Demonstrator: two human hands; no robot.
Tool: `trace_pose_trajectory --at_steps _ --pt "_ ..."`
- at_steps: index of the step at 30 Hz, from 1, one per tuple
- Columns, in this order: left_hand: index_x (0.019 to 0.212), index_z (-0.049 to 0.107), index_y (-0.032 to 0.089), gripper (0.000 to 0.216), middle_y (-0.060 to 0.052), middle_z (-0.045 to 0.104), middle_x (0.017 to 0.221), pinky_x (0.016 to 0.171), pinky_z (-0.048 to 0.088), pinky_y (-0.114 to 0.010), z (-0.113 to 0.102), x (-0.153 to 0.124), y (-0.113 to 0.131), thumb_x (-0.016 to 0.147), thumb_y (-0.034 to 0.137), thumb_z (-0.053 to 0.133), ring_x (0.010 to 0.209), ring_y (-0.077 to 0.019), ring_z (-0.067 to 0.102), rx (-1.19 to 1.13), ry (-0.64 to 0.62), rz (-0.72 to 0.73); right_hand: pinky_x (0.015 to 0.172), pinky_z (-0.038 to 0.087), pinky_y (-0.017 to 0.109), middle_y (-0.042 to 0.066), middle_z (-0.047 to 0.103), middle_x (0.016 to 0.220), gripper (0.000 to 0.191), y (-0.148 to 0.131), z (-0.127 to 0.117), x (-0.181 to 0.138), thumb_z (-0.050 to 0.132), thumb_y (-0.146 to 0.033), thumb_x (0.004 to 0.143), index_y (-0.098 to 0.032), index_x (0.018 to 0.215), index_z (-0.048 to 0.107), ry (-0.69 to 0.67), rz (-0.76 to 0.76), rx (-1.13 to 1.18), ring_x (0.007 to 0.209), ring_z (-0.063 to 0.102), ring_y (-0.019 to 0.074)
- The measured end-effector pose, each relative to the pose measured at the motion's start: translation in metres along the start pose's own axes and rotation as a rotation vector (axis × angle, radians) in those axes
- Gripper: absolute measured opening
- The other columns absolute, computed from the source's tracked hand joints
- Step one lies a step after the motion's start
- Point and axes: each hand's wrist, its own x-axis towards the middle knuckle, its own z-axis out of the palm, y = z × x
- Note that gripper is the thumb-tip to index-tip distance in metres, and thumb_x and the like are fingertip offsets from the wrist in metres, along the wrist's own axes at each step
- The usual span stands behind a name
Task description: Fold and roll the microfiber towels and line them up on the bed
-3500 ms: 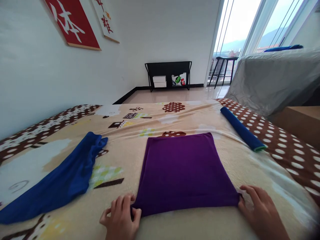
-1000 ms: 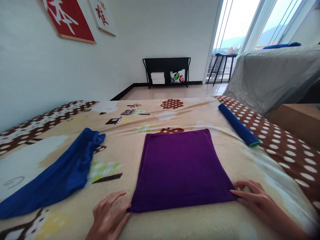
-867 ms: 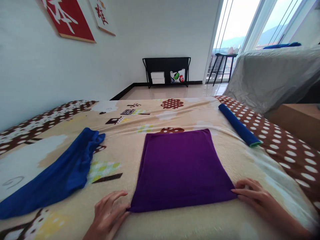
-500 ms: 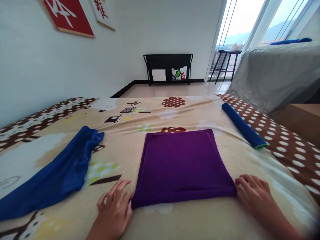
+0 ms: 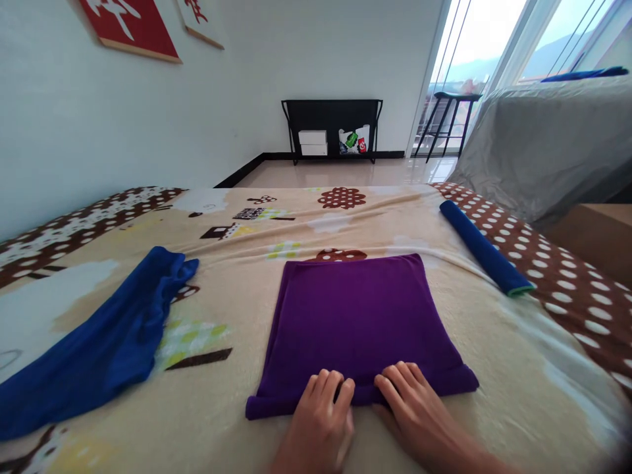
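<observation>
From my remote seat I see both hands at the near edge of the bed, side by side and almost touching. The left hand (image 5: 320, 418) and the right hand (image 5: 412, 411) lie palm down, fingers straight and held together, their tips on the near hem of the purple cloth (image 5: 355, 309). The thumbs are hidden under the palms, so I cannot tell whether either hand pinches the fabric or only presses on it.

The cloth is a smooth, matte, roughly square fold. It lies flat in the middle of the fleecy cream blanket (image 5: 494, 355), and its near hem is curled into a thin roll (plainest at the left end).

Toward the left edge lies a crumpled blue cloth (image 5: 99, 342), soft and creased. Near the far right corner sits a rolled blue towel (image 5: 484, 255), a tight cylinder with a green end.

Beyond the bed are a black metal rack (image 5: 333, 112) against the wall and a grey dust cover (image 5: 543, 138) draped in loose folds.
</observation>
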Motion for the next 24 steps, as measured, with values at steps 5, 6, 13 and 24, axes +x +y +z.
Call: trace_pose_trajectory --at_steps 5,6,13,24 --pt "0.106 0.057 0.016 0.018 -0.009 0.066 0.093 0.083 0.051 -0.042 -0.001 -0.009 -0.018 0.094 0.018 0.043 0.091 -0.0265 0.063 0.08 0.006 0.06 0.079 0.037 0.037 0.004 0.059 0.081 0.026 0.03 -0.006 -0.011 0.036 -0.027 0.101 -0.019 0.087 0.056 -0.104 -0.088 -0.081 0.078 0.054 0.0203" --pt "0.102 0.057 0.017 0.017 -0.008 0.066 0.091 0.082 0.05 -0.041 -0.002 -0.01 -0.022 0.095 0.018 0.042 0.089 -0.0255 0.063 0.071 -0.003 0.064 0.077 0.036 0.036 0.003 0.058 0.079 0.025 0.038 -0.009 -0.014 0.038 -0.027 0.101 -0.019 0.085 0.055 -0.123 -0.101 -0.095 0.075 0.053 0.0196" --pt "0.083 0.055 0.019 0.023 -0.003 0.059 0.076 0.073 0.042 -0.035 -0.01 -0.019 -0.05 0.1 0.024 0.039 0.073 -0.0207 0.055 0.094 0.03 0.072 0.072 0.031 0.032 -0.001 0.054 0.067 0.025 0.098 -0.035 -0.052 0.051 -0.025 0.098 -0.02 0.074 0.054 -0.152 -0.124 -0.164 0.065 0.048 0.0153" --pt "0.075 0.063 0.022 0.026 -0.003 0.062 0.076 0.076 0.034 -0.037 -0.036 -0.059 -0.113 0.096 0.027 0.049 0.079 -0.0219 0.055 0.393 -0.008 0.035 0.082 0.04 0.041 0.01 0.063 0.094 0.039 0.114 -0.051 -0.062 0.063 -0.057 0.085 -0.019 0.088 0.064 -0.057 0.145 -0.394 0.088 0.057 0.0256"
